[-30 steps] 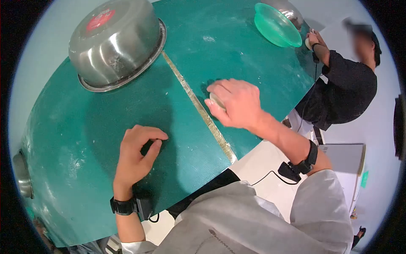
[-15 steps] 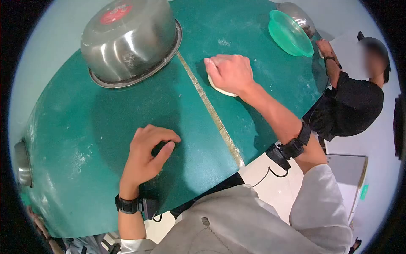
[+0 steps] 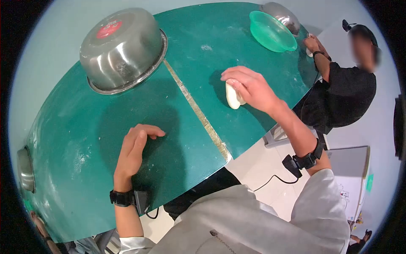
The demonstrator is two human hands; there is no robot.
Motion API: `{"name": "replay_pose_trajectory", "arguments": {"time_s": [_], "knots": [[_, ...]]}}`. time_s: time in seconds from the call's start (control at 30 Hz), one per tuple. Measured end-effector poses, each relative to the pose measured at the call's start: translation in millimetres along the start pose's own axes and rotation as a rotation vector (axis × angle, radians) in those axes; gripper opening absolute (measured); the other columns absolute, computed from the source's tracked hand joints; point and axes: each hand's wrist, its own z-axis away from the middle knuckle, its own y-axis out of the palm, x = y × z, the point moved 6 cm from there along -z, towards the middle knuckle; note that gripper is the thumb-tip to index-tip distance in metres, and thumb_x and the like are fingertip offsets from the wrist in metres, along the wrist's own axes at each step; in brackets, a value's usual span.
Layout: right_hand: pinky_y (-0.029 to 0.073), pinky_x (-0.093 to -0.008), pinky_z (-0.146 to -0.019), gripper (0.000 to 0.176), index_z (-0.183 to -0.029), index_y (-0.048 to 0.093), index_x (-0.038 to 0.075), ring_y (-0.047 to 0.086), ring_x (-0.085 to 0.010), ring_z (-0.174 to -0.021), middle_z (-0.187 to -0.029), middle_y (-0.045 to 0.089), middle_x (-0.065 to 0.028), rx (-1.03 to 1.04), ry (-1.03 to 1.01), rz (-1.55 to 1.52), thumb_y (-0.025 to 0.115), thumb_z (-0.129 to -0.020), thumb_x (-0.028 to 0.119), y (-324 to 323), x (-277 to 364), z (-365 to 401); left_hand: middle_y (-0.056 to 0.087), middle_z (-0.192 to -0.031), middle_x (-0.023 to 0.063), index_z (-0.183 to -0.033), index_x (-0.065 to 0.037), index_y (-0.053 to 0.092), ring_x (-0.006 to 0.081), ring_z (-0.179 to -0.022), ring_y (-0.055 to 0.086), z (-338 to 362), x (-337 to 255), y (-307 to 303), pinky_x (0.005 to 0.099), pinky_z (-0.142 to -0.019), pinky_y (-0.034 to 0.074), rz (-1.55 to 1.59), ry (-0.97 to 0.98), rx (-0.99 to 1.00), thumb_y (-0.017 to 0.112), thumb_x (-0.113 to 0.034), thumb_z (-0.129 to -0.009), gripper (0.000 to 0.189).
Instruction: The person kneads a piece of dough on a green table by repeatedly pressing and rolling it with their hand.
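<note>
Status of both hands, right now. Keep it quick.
Left hand: open, fingers slightly bent, nothing seen in it.
Right hand: closed, holding a piece of pale dough between fingers and thumb.

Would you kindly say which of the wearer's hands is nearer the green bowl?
Right: the right hand, holding dough, is below the green bowl in view; the left hand is farther, across the strip.

We see glare streaking the upturned metal basin (image 3: 122,53), soft shadows darkening the green tabletop (image 3: 190,46), and fisheye distortion curving the view inside black corners.
</note>
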Motion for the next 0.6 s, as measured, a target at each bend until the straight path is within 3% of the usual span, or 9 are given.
{"name": "replay_pose_trajectory", "arguments": {"time_s": [0.13, 0.2, 0.23, 0.3, 0.33, 0.37, 0.4, 0.47, 0.6], "knots": [[0.054, -0.0409, -0.079, 0.021, -0.101, 0.062, 0.005, 0.065, -0.0358, -0.091, -0.101, 0.066, -0.0140, 0.086, 0.072, 0.155, 0.065, -0.093, 0.025, -7.2, 17.9, 4.8, 0.070, -0.105, 0.0089, -0.104, -0.002, 0.072, 0.0216, -0.094, 0.059, 3.5, 7.6, -2.1, 0.0351, -0.090, 0.041, 0.281, -0.026, -0.058, 0.018, -0.046, -0.109, 0.069], [0.052, -0.0425, -0.070, 0.029, -0.093, 0.054, 0.007, 0.063, -0.0369, -0.082, -0.092, 0.062, -0.0131, 0.113, 0.215, 0.245, 0.070, -0.084, 0.029, -8.2, 22.2, 17.9, 0.071, -0.105, 0.0093, -0.104, -0.002, 0.072, 0.0220, -0.094, 0.059, 4.3, 8.7, -6.5, 0.0355, -0.090, 0.041, 0.387, -0.047, -0.073, 0.017, -0.046, -0.109, 0.070], [0.049, -0.0429, -0.061, 0.033, -0.084, 0.051, 0.009, 0.061, -0.0358, -0.072, -0.082, 0.058, -0.0117, -0.041, 0.142, 0.233, 0.074, -0.075, 0.030, -5.3, 21.7, 22.8, 0.071, -0.106, 0.0094, -0.104, -0.002, 0.072, 0.0218, -0.095, 0.060, 4.6, 9.0, -5.4, 0.0359, -0.091, 0.042, 0.427, -0.054, -0.060, 0.025, -0.042, -0.109, 0.062], [0.047, -0.0443, -0.057, 0.030, -0.081, 0.054, 0.010, 0.059, -0.0346, -0.066, -0.076, 0.056, -0.0100, -0.083, 0.095, 0.241, 0.075, -0.074, 0.031, 5.0, 9.4, 16.4, 0.071, -0.106, 0.0094, -0.104, -0.002, 0.072, 0.0216, -0.095, 0.060, 1.8, 7.9, -5.9, 0.0362, -0.091, 0.042, 0.477, -0.074, -0.055, 0.032, -0.038, -0.109, 0.054], [0.044, -0.0457, -0.052, 0.028, -0.078, 0.057, 0.012, 0.057, -0.0334, -0.061, -0.070, 0.053, -0.0084, -0.142, 0.061, 0.245, 0.076, -0.073, 0.031, 7.5, 8.1, 12.7, 0.071, -0.105, 0.0088, -0.103, -0.002, 0.072, 0.0209, -0.094, 0.060, -0.1, 2.0, -5.8, 0.0362, -0.090, 0.043, 0.343, -0.047, -0.018, 0.040, -0.031, -0.107, 0.043], [0.044, -0.0439, -0.049, 0.024, -0.071, 0.059, 0.011, 0.059, -0.0328, -0.058, -0.065, 0.054, -0.0078, -0.169, -0.020, 0.248, 0.075, -0.078, 0.028, 16.5, 6.4, 0.7, 0.072, -0.104, 0.0083, -0.102, -0.002, 0.072, 0.0202, -0.094, 0.061, -1.6, -1.7, -4.3, 0.0363, -0.090, 0.044, 0.208, -0.018, 0.024, 0.049, -0.023, -0.104, 0.031], [0.044, -0.0439, -0.049, 0.024, -0.071, 0.059, 0.011, 0.059, -0.0328, -0.058, -0.065, 0.054, -0.0078, -0.161, -0.014, 0.241, 0.075, -0.078, 0.028, 25.6, 4.1, -19.3, 0.072, -0.104, 0.0083, -0.102, -0.002, 0.072, 0.0202, -0.094, 0.061, -2.9, -0.3, -4.2, 0.0363, -0.090, 0.044, 0.212, -0.029, 0.027, 0.049, -0.023, -0.104, 0.031], [0.046, -0.0414, -0.050, 0.023, -0.070, 0.066, 0.010, 0.063, -0.0321, -0.061, -0.067, 0.062, -0.0081, 0.103, -0.051, 0.220, 0.074, -0.084, 0.027, 58.4, -1.7, -55.0, 0.072, -0.102, 0.0084, -0.101, -0.001, 0.071, 0.0183, -0.089, 0.061, -4.8, 0.4, -7.5, 0.0343, -0.086, 0.046, 0.270, -0.005, -0.014, 0.058, -0.008, -0.098, 0.015], [0.047, -0.0374, -0.053, 0.027, -0.072, 0.072, 0.006, 0.060, -0.0274, -0.057, -0.067, 0.064, -0.0099, -0.037, -0.033, 0.011, 0.074, -0.090, 0.026, 65.9, -21.4, -81.2, 0.072, -0.100, 0.0097, -0.100, 0.000, 0.070, 0.0173, -0.086, 0.061, -5.3, 4.8, -13.1, 0.0309, -0.080, 0.048, 0.438, -0.057, -0.147, 0.055, -0.007, -0.099, 0.016]]}}
